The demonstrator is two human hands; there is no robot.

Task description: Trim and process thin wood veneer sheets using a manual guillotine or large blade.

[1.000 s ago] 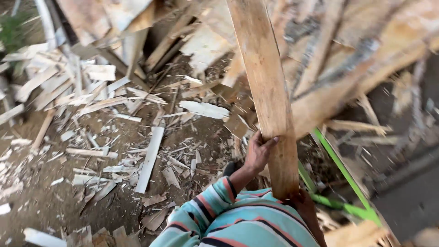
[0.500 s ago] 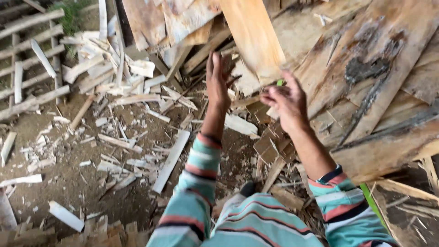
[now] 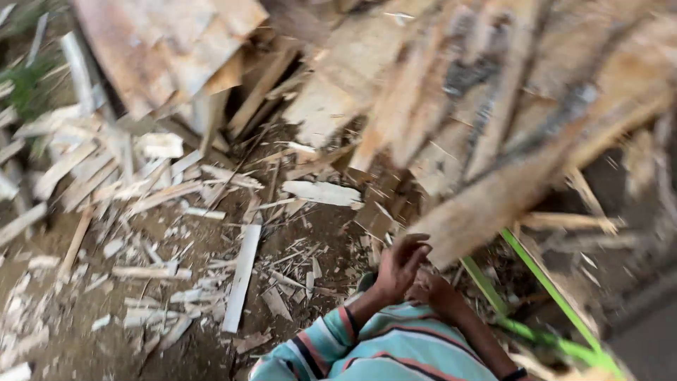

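Observation:
Both my hands are low in the head view, close together in front of my striped sleeves. My left hand (image 3: 400,267) has its fingers curled, right at the lower end of a rough wooden slab (image 3: 493,201) that leans up to the right. My right hand (image 3: 436,289) lies just behind and under the left, partly hidden by it. Motion blur hides whether either hand grips anything. A pile of leaning planks and slabs (image 3: 451,92) rises above the hands.
Wood scraps and splinters litter the dirt ground at left, among them a pale flat strip (image 3: 241,276) and a white offcut (image 3: 322,192). A bright green bar (image 3: 546,286) runs diagonally at right. A big board (image 3: 166,49) leans at the top left.
Half a second ago both hands were raised and spread open toward the plank pile. Now they have dropped and come together near the slab's lower end. The view has swung and blurred.

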